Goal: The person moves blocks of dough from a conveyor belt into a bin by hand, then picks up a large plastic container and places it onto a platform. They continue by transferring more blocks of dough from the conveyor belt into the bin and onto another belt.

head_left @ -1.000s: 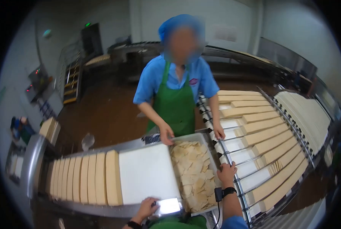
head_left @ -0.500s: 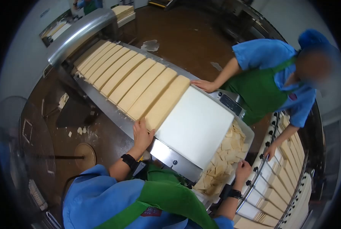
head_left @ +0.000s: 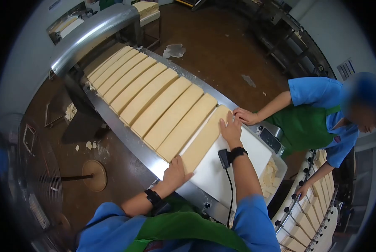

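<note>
A long pale strip of dough (head_left: 205, 142) lies crosswise on the white belt (head_left: 221, 166), slightly apart from the row of dough strips (head_left: 154, 103) to its left. My left hand (head_left: 177, 173) grips the strip's near end, thumb on the right side and fingers over the other. At the far end, my right hand (head_left: 230, 129) grips the same strip, its fingers over the top and edge. A co-worker's hand (head_left: 245, 116) rests on the machine's far edge, close to my right fingertips.
A curved metal hood (head_left: 95, 33) covers the belt's far end. Below the near end sits a bin (head_left: 283, 169) of dough scraps (head_left: 270, 176). At right, the co-worker (head_left: 314, 122) reaches to a second rack of dough strips (head_left: 307, 212). A fan (head_left: 40, 180) stands at left.
My right hand has moved from above the scrap bin to the strip's far end. The end strip has shifted right along the belt, opening a gap, with my left hand still at its near end.
</note>
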`<state>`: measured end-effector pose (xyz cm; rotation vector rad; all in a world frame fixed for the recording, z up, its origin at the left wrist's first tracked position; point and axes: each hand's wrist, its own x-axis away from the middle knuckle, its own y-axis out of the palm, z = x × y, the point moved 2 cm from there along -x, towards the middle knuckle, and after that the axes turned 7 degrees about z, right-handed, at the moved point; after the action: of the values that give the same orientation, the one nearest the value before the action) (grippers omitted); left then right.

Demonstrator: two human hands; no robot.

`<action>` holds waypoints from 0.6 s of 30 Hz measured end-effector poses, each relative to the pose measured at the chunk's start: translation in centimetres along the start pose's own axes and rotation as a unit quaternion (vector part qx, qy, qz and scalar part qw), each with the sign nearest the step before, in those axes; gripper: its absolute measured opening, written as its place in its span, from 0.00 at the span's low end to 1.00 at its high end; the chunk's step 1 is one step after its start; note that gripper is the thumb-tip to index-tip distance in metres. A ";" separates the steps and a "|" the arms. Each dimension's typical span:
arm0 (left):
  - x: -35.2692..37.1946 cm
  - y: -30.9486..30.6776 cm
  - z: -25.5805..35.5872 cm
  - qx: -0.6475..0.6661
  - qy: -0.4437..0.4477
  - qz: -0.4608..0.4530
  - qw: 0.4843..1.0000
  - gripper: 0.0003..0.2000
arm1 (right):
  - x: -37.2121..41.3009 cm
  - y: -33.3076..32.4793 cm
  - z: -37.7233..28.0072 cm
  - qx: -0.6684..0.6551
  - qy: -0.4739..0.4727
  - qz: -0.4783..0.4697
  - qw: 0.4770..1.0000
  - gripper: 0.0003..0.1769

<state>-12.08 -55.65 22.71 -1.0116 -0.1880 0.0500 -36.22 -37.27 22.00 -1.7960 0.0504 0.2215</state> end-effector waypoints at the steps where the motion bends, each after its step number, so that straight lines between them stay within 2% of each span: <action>1: -0.2 -0.7 0.4 -0.002 -0.014 -0.048 0.999 0.50 | -1.2 0.6 -1.1 -0.001 0.001 0.001 1.000 0.39; 2: -0.3 -1.0 0.6 -0.004 -0.029 -0.097 0.995 0.50 | -2.3 1.1 -2.0 0.006 0.028 -0.029 0.999 0.40; 4: -0.7 -0.5 0.3 -0.025 -0.019 -0.089 0.996 0.50 | -3.0 1.3 -4.0 0.011 0.059 -0.061 0.996 0.40; 6: -0.8 -0.5 0.5 -0.035 -0.019 -0.121 0.992 0.49 | -2.5 0.5 -5.1 0.010 0.121 -0.095 0.988 0.41; 10: -1.3 -0.6 1.3 -0.059 -0.001 -0.132 0.990 0.48 | -1.6 -0.2 -2.9 -0.011 0.200 -0.085 0.976 0.41; 13: -1.8 -0.5 2.0 -0.062 0.064 -0.129 0.988 0.45 | 1.1 -4.2 1.2 -0.037 0.296 -0.030 0.954 0.41; 15: -2.5 0.5 2.8 -0.057 0.116 -0.142 0.981 0.44 | 4.1 -6.8 5.4 -0.043 0.400 -0.046 0.914 0.46; 16: -2.8 0.6 4.0 -0.058 0.163 -0.159 0.972 0.44 | 6.0 -6.1 8.7 -0.022 0.398 -0.002 0.917 0.51; 18: -2.4 0.7 6.6 -0.007 0.139 -0.245 0.960 0.44 | 9.3 -6.3 12.7 -0.029 0.367 0.080 0.926 0.56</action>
<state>-15.61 -50.06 25.24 -0.9518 -0.1769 -0.5432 -27.72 -22.75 23.60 -1.8466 0.7298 -0.3513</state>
